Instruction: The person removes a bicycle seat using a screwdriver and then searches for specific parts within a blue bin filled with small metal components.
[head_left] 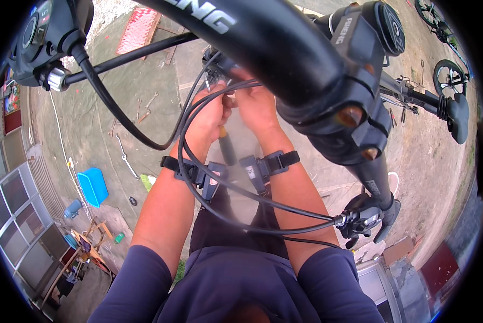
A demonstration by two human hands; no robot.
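Observation:
My left hand (212,112) and my right hand (256,107) are close together behind the black bicycle handlebar (273,48), fingers bent inward. A thin, silvery piece (208,84) shows beside the left fingertips. What either hand pinches is partly hidden by the black cables (190,121) looping in front. Just beyond the fingers, a dark bicycle part (215,65) is half covered by the bar. Below the left hand appears a dark handle with a yellow end (226,146); I cannot tell whether that hand holds it.
Close overhead on the left is a shifter with a brake lever (34,40); another brake lever (368,220) sits lower right. Wrenches (125,156) lie on the ground at left, near a blue bin (93,186). More bicycles (450,78) are at the right.

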